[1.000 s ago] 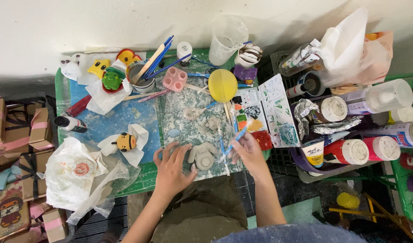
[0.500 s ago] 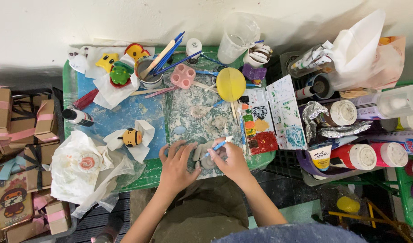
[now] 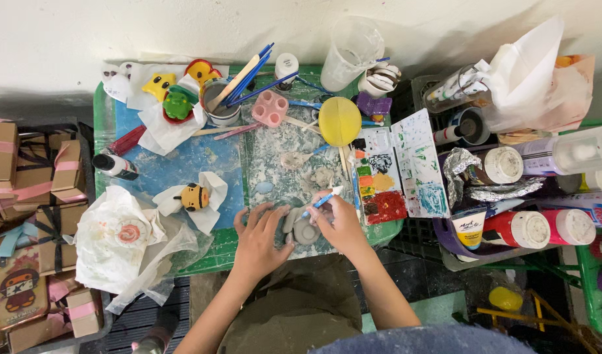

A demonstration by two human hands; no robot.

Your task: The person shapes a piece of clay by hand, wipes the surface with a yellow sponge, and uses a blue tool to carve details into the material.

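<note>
Low in the middle of the frame, both hands meet over a small grey clay piece [image 3: 303, 229] that lies on the smeared, paint-flecked mat [image 3: 281, 164] near the table's lower edge. The left hand [image 3: 260, 240] rests flat beside it, fingers spread fairly wide and lightly curled, the fingertips touching the clay's left side. The right hand [image 3: 340, 223] is closed narrowly around a thin blue tool [image 3: 322, 201] with a white tip, held like a pen; the tool slants up and to the right from the clay, and its lower end is hidden by the fingers, so contact with the clay cannot be told.

Just right of the right hand lies a paint palette [image 3: 378, 177] with red, yellow, green and black patches, and a daubed white sheet [image 3: 419, 164] beside it. Above the hands, in the upper middle, stand a yellow round paddle [image 3: 339, 120] and a pink mould [image 3: 269, 109]; a cup of brushes [image 3: 221, 105] sits to the upper left. A small bee figure [image 3: 195, 196] on white tissue lies left of the left hand. Paint bottles with white caps [image 3: 517, 229] crowd the right side, and brown gift boxes [image 3: 25, 177] with pink ribbon fill the left edge.
</note>
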